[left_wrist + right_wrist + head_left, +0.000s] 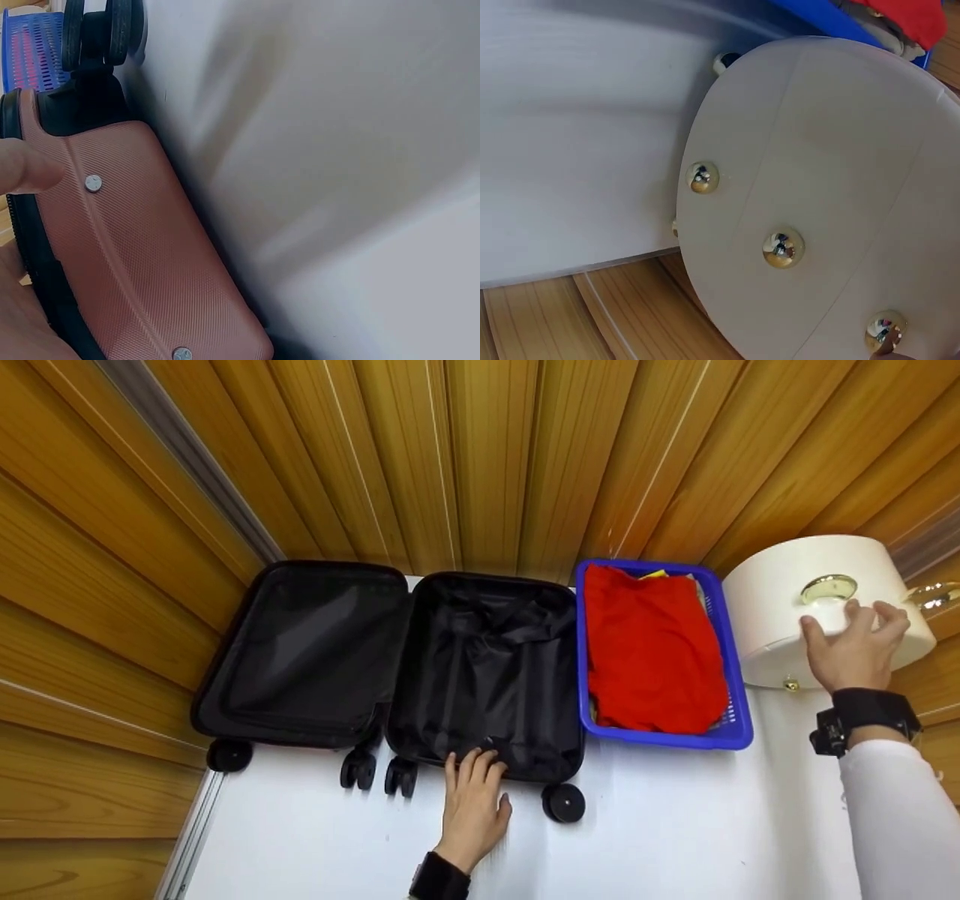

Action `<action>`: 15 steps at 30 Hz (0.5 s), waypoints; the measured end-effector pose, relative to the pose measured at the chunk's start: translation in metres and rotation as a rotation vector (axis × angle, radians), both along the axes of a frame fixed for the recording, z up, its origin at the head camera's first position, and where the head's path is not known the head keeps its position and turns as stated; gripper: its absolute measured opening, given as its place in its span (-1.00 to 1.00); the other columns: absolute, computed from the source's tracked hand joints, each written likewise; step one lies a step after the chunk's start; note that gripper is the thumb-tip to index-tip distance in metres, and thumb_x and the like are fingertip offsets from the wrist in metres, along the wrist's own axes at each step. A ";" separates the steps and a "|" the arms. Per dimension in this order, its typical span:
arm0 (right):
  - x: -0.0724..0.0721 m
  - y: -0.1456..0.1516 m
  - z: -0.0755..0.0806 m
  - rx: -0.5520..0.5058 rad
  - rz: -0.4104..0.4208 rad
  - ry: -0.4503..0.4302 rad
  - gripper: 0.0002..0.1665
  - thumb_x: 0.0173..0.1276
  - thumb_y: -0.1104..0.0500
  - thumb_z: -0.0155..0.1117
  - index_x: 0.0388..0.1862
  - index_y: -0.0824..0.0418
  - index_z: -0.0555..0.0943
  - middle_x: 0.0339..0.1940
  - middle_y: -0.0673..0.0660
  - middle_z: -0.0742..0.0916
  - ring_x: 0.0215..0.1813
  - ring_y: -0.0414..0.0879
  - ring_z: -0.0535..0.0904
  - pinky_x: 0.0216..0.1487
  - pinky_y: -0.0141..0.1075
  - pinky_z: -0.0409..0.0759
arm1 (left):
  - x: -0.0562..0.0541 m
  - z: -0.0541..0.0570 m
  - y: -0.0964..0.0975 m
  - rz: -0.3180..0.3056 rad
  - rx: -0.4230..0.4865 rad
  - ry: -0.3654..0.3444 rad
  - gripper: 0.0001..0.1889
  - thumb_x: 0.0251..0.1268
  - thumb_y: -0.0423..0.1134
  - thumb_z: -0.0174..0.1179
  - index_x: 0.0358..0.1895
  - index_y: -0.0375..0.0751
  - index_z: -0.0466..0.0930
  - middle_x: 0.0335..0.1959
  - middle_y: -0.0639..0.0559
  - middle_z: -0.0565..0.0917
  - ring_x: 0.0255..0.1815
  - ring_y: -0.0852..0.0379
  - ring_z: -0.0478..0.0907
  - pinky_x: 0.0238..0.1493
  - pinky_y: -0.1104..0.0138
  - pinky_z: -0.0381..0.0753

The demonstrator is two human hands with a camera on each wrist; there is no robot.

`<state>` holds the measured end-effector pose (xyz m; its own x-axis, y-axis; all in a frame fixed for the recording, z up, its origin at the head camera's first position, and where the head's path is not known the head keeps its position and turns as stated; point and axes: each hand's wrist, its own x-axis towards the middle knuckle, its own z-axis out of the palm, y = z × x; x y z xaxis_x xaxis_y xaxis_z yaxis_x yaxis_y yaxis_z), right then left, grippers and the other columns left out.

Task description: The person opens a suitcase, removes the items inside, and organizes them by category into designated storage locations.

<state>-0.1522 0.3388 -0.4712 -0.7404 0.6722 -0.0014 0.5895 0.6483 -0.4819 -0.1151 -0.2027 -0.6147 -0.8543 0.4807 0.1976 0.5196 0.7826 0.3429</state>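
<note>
A black-lined suitcase lies spread in two halves, the left half (307, 652) and the right half (487, 675). Its outer shell (142, 240) is ribbed and pink in the left wrist view. My left hand (472, 810) rests on the near rim of the right half, fingertips over the edge and thumb out to the side. Farther right, my right hand (855, 649) lies on a cream rounded box (772, 577) just below its gold oval handle (829, 589), fingers spread. Gold knobs (783, 247) dot the box's face in the right wrist view.
A blue basket (667, 741) with a folded red cloth (652, 652) on top stands between the suitcase and the cream box. Suitcase wheels (564, 802) stick out toward me over the white surface (660, 825). Wood-look panels (487, 465) stand behind and at both sides.
</note>
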 end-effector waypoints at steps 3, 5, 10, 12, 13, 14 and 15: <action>0.003 0.005 0.005 -0.011 0.018 -0.039 0.03 0.54 -0.25 0.01 0.65 0.42 -0.01 0.64 0.36 -0.14 0.57 0.51 0.00 0.16 0.42 0.34 | 0.000 0.001 0.001 -0.015 -0.004 0.003 -0.56 0.10 -0.17 0.47 0.09 -0.03 0.61 0.27 -0.02 0.58 0.39 -0.12 0.42 0.47 -0.26 0.18; 0.005 0.008 0.008 -0.005 0.046 -0.068 0.07 0.53 -0.29 0.00 0.67 0.39 -0.05 0.66 0.37 -0.17 0.62 0.49 -0.10 0.28 0.47 0.27 | 0.000 0.002 0.001 -0.024 -0.014 0.005 -0.56 0.11 -0.18 0.46 0.09 -0.03 0.61 0.27 -0.02 0.58 0.39 -0.12 0.42 0.48 -0.25 0.19; 0.008 0.006 0.010 0.044 0.158 -0.090 0.10 0.55 -0.33 -0.07 0.70 0.34 -0.16 0.69 0.43 -0.24 0.65 0.47 -0.48 0.51 0.47 -0.25 | -0.006 0.006 -0.003 -0.027 -0.053 0.051 -0.56 0.14 -0.14 0.45 0.13 -0.03 0.65 0.30 -0.01 0.59 0.39 -0.11 0.44 0.49 -0.21 0.23; 0.011 -0.002 0.007 0.070 0.180 -0.064 0.07 0.57 -0.32 -0.11 0.71 0.31 -0.18 0.70 0.40 -0.27 0.63 0.43 -0.58 0.50 0.43 -0.46 | -0.010 0.009 -0.005 -0.026 -0.050 0.080 -0.50 0.11 -0.10 0.47 0.16 -0.03 0.65 0.32 -0.01 0.59 0.39 -0.11 0.45 0.49 -0.20 0.25; 0.013 -0.007 0.005 0.081 0.182 -0.052 0.06 0.57 -0.33 -0.13 0.71 0.28 -0.19 0.70 0.37 -0.29 0.63 0.41 -0.59 0.49 0.42 -0.51 | -0.013 0.011 -0.006 -0.025 -0.043 0.095 -0.46 0.08 -0.07 0.49 0.19 -0.03 0.65 0.32 -0.01 0.58 0.39 -0.12 0.45 0.48 -0.21 0.26; 0.014 -0.014 0.003 0.090 0.183 -0.036 0.05 0.58 -0.33 -0.15 0.72 0.25 -0.21 0.71 0.34 -0.30 0.63 0.40 -0.60 0.49 0.41 -0.53 | -0.016 0.013 -0.007 -0.025 -0.033 0.110 -0.42 0.06 -0.03 0.49 0.22 -0.03 0.64 0.33 -0.02 0.58 0.39 -0.13 0.45 0.47 -0.22 0.27; 0.016 -0.021 -0.001 0.093 0.185 -0.012 0.03 0.59 -0.32 -0.15 0.73 0.23 -0.21 0.71 0.31 -0.31 0.63 0.38 -0.61 0.48 0.40 -0.55 | -0.019 0.014 -0.008 -0.023 -0.025 0.123 -0.38 0.05 0.01 0.50 0.24 -0.03 0.63 0.33 -0.02 0.58 0.40 -0.13 0.45 0.47 -0.22 0.28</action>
<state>-0.1361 0.3177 -0.4717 -0.8513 0.5228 0.0445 0.4621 0.7873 -0.4082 -0.1342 -0.2107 -0.6004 -0.8131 0.5060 0.2879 0.5745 0.7774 0.2562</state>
